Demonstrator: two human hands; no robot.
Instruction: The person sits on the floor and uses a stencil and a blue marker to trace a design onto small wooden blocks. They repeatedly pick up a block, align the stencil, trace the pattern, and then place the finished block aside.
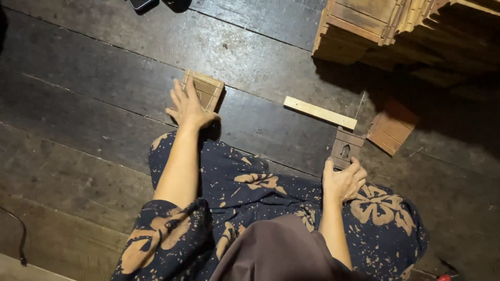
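Note:
I sit on a dark plank floor (94,88), my knees in dark blue cloth with tan flowers. My left hand (188,108) reaches forward and rests its fingers on a small brown wooden panel (207,89) lying on the floor. My right hand (342,181) sits on my right knee and grips the near end of another small wooden piece with a hole in it (347,147). A pale wooden stick (320,112) lies on the floor just beyond that piece.
A big stack of wooden panels (411,31) fills the far right corner. One loose slatted panel (391,127) lies right of the stick. A dark object (140,4) sits at the top edge, and a black cable (21,234) runs at the left.

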